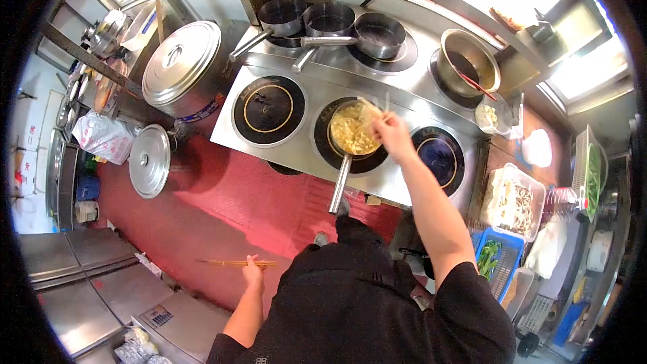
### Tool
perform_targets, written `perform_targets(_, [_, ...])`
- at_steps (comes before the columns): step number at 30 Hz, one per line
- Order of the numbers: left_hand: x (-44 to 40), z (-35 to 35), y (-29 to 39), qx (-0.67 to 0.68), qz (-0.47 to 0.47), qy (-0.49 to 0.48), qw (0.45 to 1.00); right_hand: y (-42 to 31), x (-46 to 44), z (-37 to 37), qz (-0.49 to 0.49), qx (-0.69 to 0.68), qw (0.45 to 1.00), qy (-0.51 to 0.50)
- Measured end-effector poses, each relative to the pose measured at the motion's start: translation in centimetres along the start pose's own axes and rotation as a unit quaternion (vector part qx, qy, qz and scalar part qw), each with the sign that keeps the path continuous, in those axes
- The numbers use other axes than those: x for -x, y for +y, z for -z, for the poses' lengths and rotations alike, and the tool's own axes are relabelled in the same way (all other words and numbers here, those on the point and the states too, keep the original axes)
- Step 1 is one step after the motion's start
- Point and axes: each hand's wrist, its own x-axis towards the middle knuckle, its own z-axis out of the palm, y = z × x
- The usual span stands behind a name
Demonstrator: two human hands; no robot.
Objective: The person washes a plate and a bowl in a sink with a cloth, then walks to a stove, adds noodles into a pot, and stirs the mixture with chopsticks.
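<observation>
A long-handled saucepan (342,182) sits on the middle front cooking ring, its handle towards me. Yellowish food (352,136) in pale liquid fills it. Over the pan's right rim is my right hand (386,129), fingers closed and pointing in over the food. Pale, blurred strands (368,106) show at its fingertips; I cannot make out what they are. Well away from the stove, low on the left above the red floor, my left hand (253,271) is closed around a pair of wooden chopsticks (222,262), which lie roughly level.
Several dark pans (328,19) crowd the back left of the stove (296,155). A deep metal pot (468,50) stands back right. On the right are a tub of sliced mushrooms (517,202) and a blue basket (507,264) with greens. Left stands a large lidded pot (180,61).
</observation>
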Motion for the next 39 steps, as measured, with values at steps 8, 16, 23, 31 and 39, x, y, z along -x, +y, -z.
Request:
perform_targets(8, [2.2, -6.9, 8.2, 0.064, -0.046, -0.014, 0.997, 10.6, -3.4, 3.5, -0.019, 0.075, 0.986, 0.145])
perform_targets(16, [9.7, -15.3, 21.9, 0.282, -0.074, -0.291, 0.911, 4.9, 4.2, 0.0, -0.069, 0.160, 0.935, -0.309])
perform_targets(23, [14.3, -21.1, 26.8, 0.299, 0.010, -0.399, 0.866, -0.8, 9.4, -9.4, -0.055, -0.223, 0.929, -0.290])
perform_targets(31, [13.4, -19.9, 26.9, 0.201, 0.041, -0.519, 0.830, -2.0, 11.2, -12.0, -0.081, -0.322, 0.934, -0.134])
perform_targets(39, [-2.1, -11.6, 18.8, -0.054, 0.004, -0.327, 0.943, 2.3, 8.3, -2.3, 0.028, -0.178, 0.962, 0.206])
